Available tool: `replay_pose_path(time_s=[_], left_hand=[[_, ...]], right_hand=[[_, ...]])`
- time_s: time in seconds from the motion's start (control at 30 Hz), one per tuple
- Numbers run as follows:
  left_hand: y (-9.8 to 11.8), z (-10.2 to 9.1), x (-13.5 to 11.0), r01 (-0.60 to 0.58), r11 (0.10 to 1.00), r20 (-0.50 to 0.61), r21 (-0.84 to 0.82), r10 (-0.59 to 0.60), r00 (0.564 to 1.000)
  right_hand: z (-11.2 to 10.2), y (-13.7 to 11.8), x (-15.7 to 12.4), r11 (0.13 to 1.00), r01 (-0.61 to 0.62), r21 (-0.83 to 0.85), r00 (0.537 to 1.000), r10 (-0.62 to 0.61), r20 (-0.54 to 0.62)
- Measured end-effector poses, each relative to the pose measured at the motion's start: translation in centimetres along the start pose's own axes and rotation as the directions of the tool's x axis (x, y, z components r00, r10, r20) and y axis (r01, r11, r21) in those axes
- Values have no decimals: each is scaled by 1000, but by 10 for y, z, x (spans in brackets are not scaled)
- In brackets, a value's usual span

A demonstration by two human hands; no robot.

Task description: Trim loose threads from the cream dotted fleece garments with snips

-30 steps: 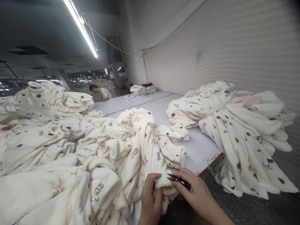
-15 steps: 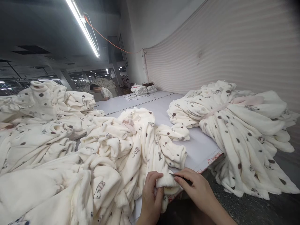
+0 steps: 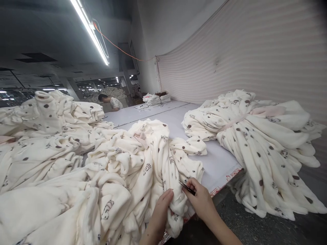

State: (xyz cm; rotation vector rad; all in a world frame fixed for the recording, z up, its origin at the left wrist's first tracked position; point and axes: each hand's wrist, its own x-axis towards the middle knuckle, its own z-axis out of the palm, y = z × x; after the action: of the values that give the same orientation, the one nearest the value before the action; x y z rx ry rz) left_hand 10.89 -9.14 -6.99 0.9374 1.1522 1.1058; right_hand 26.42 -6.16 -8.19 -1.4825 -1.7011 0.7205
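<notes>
A cream fleece garment (image 3: 155,160) printed with brown dots and small animals lies bunched at the near edge of the white table (image 3: 219,163). My left hand (image 3: 160,211) pinches a fold of this garment, fingers closed on the cloth. My right hand (image 3: 200,199) is closed on small dark thread snips (image 3: 187,188), their tip touching the same fold beside my left fingers.
A big heap of the same garments (image 3: 46,143) fills the left side. A tied bundle (image 3: 258,136) hangs over the table's right edge by a striped wall (image 3: 255,58). Folded stacks (image 3: 155,98) and a seated person (image 3: 109,101) are at the far end. Dark floor (image 3: 255,228) lies below right.
Both hands have shifted up and left along the garment edge. The snips were covered by my right hand half a second ago and show again now against the fold.
</notes>
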Motion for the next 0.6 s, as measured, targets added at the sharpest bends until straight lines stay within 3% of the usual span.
replay_pose_path(time_s=[0.13,0.27,0.5,0.6], left_hand=[[1,-4,-1,49,972,14,-232,-47,999],[-2,-1,0,63,939,87,-338,-36,996],[-4,-4,3,72,973,138,-218,-42,989],[0,-6,2,76,980,180,-185,-43,983]], right_hand=[[-16,0,-10,993,44,105,989,-58,135],[-27,-6,-20,993,109,48,981,-115,154],[-26,-14,-14,992,104,77,985,-114,132],[-22,-7,-11,975,64,212,995,-78,57]])
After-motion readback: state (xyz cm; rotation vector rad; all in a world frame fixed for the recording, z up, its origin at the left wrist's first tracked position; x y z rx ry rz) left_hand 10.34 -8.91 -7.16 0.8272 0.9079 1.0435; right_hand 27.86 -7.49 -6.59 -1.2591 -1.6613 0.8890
